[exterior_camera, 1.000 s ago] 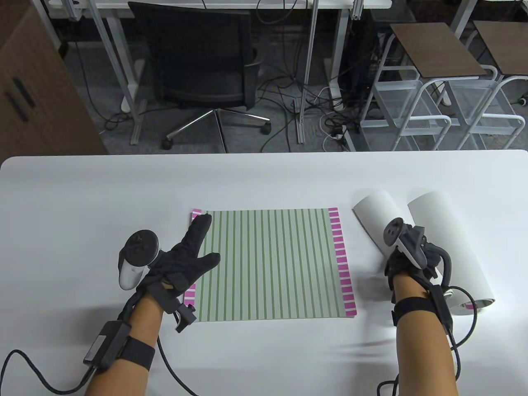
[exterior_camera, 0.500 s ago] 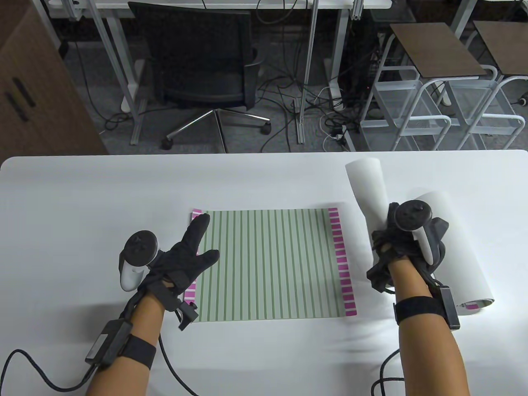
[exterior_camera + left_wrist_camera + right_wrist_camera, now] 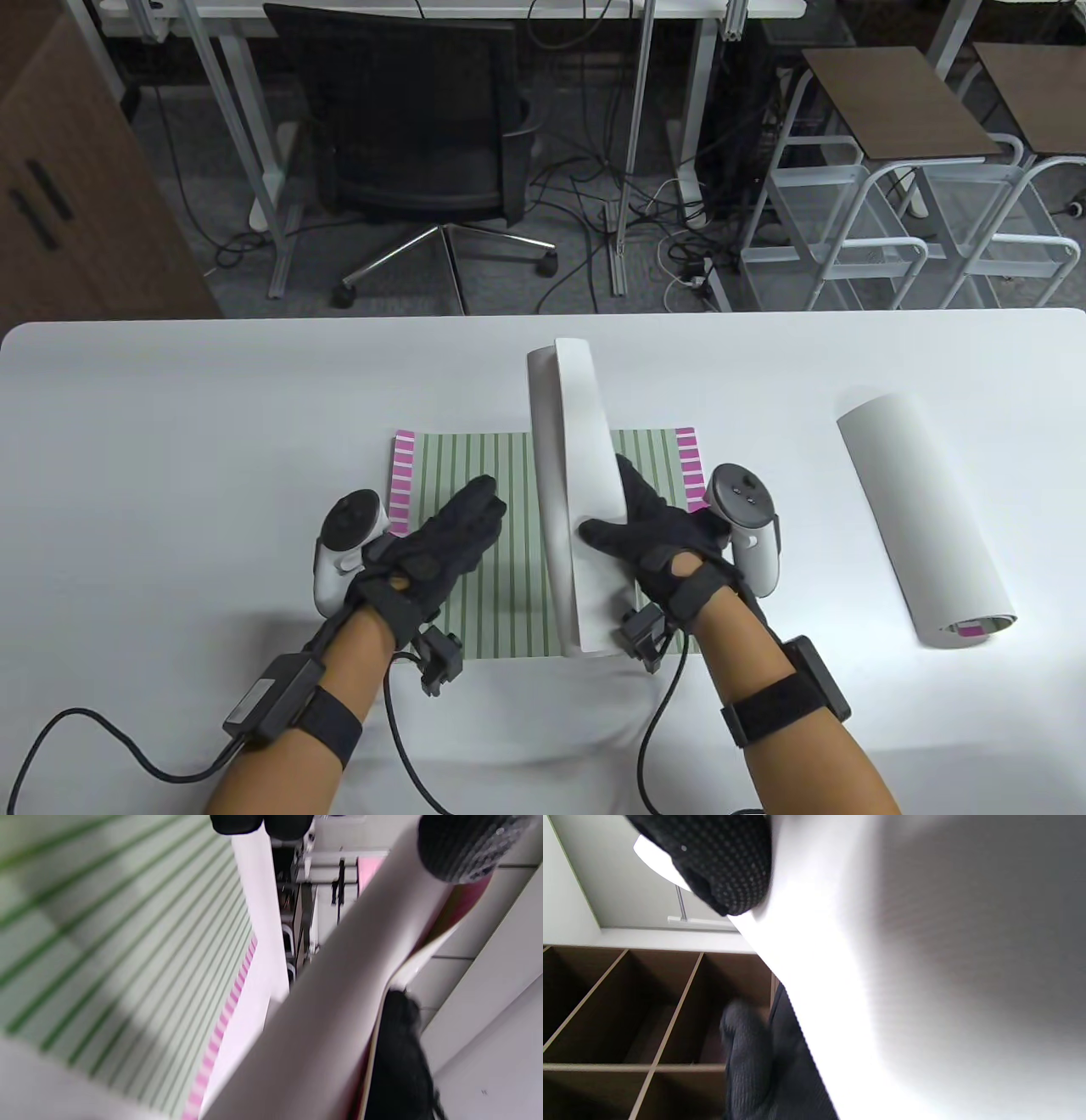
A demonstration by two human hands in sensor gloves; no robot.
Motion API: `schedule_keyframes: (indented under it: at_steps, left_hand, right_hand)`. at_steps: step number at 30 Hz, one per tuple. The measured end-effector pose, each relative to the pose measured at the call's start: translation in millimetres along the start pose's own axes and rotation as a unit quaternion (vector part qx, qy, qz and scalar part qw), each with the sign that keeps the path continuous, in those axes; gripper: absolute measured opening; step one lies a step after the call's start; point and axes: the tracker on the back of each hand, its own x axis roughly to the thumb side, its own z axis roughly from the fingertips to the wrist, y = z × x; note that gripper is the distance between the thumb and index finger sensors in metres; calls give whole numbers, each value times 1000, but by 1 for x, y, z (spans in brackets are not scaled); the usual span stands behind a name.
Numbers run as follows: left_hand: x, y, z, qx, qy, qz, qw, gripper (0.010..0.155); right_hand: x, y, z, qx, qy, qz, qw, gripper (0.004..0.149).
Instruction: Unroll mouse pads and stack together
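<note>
White rolled pad [image 3: 322,1014] (blurred) crosses above the green-striped mat [image 3: 106,955].

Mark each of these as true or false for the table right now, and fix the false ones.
1. A striped pad lies flat on the table. True.
2. The white roll over the striped pad is partly opened. True.
3. The right hand is off that roll. False: it holds the roll's right side.
4. No rolled pad is left. False: a second roll lies to the right, untouched.
5. The left hand hangs past the table's edge. False: it is over the striped pad.
</note>
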Motion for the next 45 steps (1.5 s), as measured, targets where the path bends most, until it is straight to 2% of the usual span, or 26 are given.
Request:
schedule_keyframes:
  at_steps: [2,4,6,10,11,14,17,20,23,26,28,31,34,38,41,43,45]
  left_hand:
    - [-2,-13,-4,-45,6,14,999,88]
    - [-4,-19,-6,-70,0,40,997,88]
    - [-6,-21,-6,-58,3,77,995,86]
    - [-9,-23,-6,-11,24,90,996,82]
    - [-9,-23,-6,-4,25,99,995,82]
    - [-7,-17,-5,1,26,76,997,81]
    - [-8,-13,-3,10,26,73,997,80]
    - [-8,-10,-1,21,25,78,996,80]
    - [-6,-11,-2,0,16,93,996,79]
    - [-6,-17,-2,-19,15,147,989,78]
    - [-8,-16,-2,-15,18,152,988,79]
    - [-13,-15,-3,-29,23,159,987,81]
    - [-16,-10,-1,7,33,140,990,83]
    - [-18,-4,0,26,34,101,994,72]
    - [-20,-4,1,16,39,105,994,68]
    - [-22,-4,1,17,40,108,993,69]
    - [-23,-7,0,3,41,104,994,77]
  right_hand:
    - [-5,17,-3,42,21,-11,999,90]
    - [-7,24,-4,62,28,8,998,92]
    - [-6,25,-4,59,36,40,997,92]
    - [-1,26,-1,20,64,102,993,94]
    - [-2,25,-1,24,61,103,993,95]
    - [-7,20,1,54,63,59,995,96]
    - [-8,9,4,56,56,37,996,98]
    - [-9,-1,7,80,52,-12,995,102]
    - [-13,-6,8,58,57,-27,996,95]
    - [-17,-8,6,65,63,-39,995,71]
    - [-16,-12,7,36,51,-53,997,66]
    - [-15,-13,6,39,52,-58,996,64]
    - [-16,-16,7,24,55,-55,997,64]
    - [-15,-15,8,17,55,-32,998,64]
    - [-12,-11,8,15,53,-11,998,64]
    - [-12,-10,8,11,53,-4,999,64]
    - [-12,-9,8,12,52,-3,999,63]
